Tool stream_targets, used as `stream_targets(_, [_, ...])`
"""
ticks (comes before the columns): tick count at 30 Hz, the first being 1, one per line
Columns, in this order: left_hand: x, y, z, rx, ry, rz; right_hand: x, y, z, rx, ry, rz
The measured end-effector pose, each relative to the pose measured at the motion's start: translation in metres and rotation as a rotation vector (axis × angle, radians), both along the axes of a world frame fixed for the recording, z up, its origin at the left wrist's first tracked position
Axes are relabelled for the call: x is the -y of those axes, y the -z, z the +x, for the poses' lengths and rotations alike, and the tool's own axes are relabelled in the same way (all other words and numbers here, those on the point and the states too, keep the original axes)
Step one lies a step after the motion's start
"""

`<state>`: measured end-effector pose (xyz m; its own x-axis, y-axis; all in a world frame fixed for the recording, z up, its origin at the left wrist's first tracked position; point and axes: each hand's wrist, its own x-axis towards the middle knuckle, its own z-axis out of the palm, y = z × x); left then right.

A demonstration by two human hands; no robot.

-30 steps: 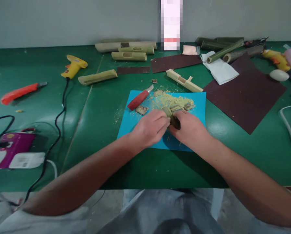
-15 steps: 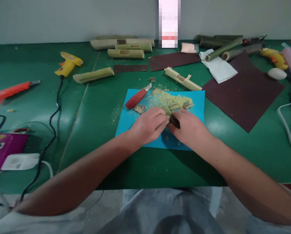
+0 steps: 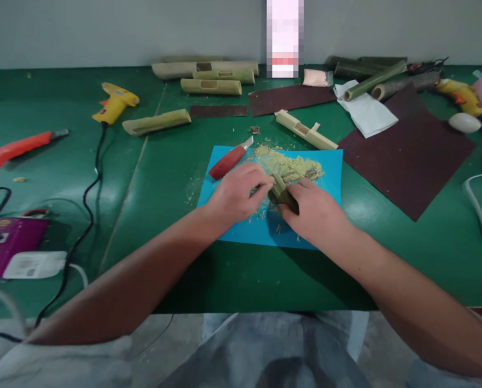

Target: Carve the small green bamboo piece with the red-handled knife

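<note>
My right hand (image 3: 319, 207) grips a short, hollow piece of green bamboo (image 3: 280, 189), tilted over the blue sheet (image 3: 241, 233). Its thumb and fingers wrap the near end, where the dark hollow shows. At the bamboo's left side is my left hand (image 3: 238, 191), thumb and fingertips pinched together. Whatever sits in that pinch, if anything, is too small to make out. Pale green shavings (image 3: 285, 163) lie heaped on the sheet just beyond both hands. A red-handled knife (image 3: 229, 161) rests at the sheet's upper left corner, its blade pointing away to the right.
A notched bamboo piece (image 3: 305, 130) lies behind the sheet, and more bamboo tubes (image 3: 210, 87) line the back. Brown sandpaper (image 3: 410, 156) covers the right side. On the left are a yellow glue gun (image 3: 115, 102), an orange cutter (image 3: 20, 149) and a purple box (image 3: 14, 237) with cables.
My left hand has shifted slightly left and away from the bamboo, uncovering more of it. The right hand keeps its hold. The whole view has moved a little.
</note>
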<state>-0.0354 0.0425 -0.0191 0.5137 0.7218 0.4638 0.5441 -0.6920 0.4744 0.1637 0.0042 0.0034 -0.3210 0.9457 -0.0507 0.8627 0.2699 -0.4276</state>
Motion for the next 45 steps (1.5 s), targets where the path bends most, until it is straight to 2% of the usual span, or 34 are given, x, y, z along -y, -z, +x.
stream_targets(9, [0.003,-0.001,0.0,-0.048,-0.036,0.059,0.001,-0.002,-0.001,-0.002,-0.007,-0.002])
stream_targets(13, [0.002,-0.001,0.0,-0.06,-0.002,0.047,0.001,-0.002,-0.001,-0.001,-0.002,-0.007])
stream_targets(19, [-0.005,-0.003,-0.006,0.011,-0.1,0.024,0.002,-0.002,-0.001,0.004,0.008,-0.01])
stream_targets(23, [-0.006,-0.001,-0.006,0.151,-0.156,-0.07,0.002,-0.002,-0.002,0.004,0.011,-0.016])
stream_targets(29, [-0.013,0.01,-0.005,0.363,-0.288,-0.345,0.005,0.001,-0.005,-0.012,0.03,0.021])
stream_targets(33, [-0.013,0.005,-0.004,0.374,-0.33,-0.395,0.007,0.005,-0.006,-0.012,0.036,0.034])
stream_targets(38, [-0.006,-0.003,-0.003,0.34,-0.313,-0.351,0.007,0.006,-0.008,-0.005,0.017,0.088])
stream_targets(45, [-0.006,-0.002,-0.013,0.207,-0.126,-0.077,0.008,-0.001,-0.005,0.087,0.032,0.141])
